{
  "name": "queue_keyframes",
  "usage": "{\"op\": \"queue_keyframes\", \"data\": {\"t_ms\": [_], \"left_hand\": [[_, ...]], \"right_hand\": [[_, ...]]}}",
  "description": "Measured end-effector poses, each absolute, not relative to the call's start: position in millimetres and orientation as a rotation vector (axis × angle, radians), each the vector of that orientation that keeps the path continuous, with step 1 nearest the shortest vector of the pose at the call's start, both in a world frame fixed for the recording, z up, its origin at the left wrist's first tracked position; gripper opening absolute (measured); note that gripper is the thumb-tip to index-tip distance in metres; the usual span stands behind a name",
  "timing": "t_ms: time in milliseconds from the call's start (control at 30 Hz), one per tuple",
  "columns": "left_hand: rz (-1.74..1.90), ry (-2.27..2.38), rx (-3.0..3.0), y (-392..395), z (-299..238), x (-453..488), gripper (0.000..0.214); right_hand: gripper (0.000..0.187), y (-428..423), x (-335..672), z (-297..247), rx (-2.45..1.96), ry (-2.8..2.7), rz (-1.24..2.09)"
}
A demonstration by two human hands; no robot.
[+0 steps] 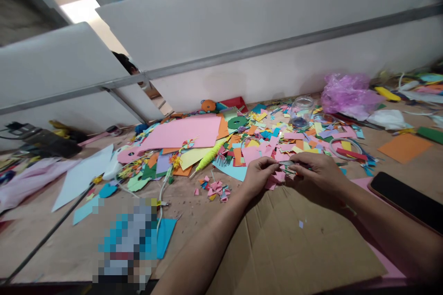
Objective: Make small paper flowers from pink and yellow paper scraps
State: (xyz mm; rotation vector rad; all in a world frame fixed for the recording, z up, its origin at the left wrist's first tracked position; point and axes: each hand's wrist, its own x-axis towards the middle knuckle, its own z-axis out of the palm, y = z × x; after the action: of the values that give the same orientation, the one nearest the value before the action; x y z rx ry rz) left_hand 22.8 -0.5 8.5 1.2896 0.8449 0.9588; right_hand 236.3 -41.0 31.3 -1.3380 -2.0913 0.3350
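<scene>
Above the far edge of a brown cardboard sheet (273,239), my left hand (259,176) and my right hand (319,171) face each other with fingertips pinched. Between them is a small, thin, pale greenish piece (286,164), partly covered by the fingers and too small to name. Just beyond the hands spreads a heap of coloured paper scraps, with a pink scrap (258,153) close to my left fingers. A tiny pale lilac paper bit (301,224) lies on the cardboard below my right hand. Left of my left hand sits a small pile of paper clippings (218,189).
A clear jar (302,113) and a purple plastic bag (348,96) stand near the white partition (277,23). A phone (408,198) lies by my right forearm. Pink sheets (187,131) and a yellow yarn-wrapped stick (212,156) lie left. Part of a person shows through the partition's gap.
</scene>
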Motion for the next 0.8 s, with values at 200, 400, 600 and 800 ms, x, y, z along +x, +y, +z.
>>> {"op": "queue_keyframes", "data": {"t_ms": [200, 400, 600, 800], "left_hand": [[0.969, 0.851, 1.277, -0.7, 8.2, 23.4, 0.029], [0.954, 0.857, 1.281, -1.0, 10.3, 23.1, 0.03], [0.94, 0.849, 1.28, -1.2, 8.5, 23.4, 0.033], [0.942, 0.845, 1.274, -1.8, 7.3, 22.6, 0.032]], "right_hand": [[0.029, -41.9, 234.2, 32.0, -1.357, -2.071, 0.327], [0.031, -42.4, 232.8, 31.9, -1.366, -2.048, 0.362], [0.029, -42.9, 231.5, 35.2, -1.385, -2.061, 0.377], [0.031, -42.5, 232.5, 34.3, -1.367, -2.058, 0.35]]}}
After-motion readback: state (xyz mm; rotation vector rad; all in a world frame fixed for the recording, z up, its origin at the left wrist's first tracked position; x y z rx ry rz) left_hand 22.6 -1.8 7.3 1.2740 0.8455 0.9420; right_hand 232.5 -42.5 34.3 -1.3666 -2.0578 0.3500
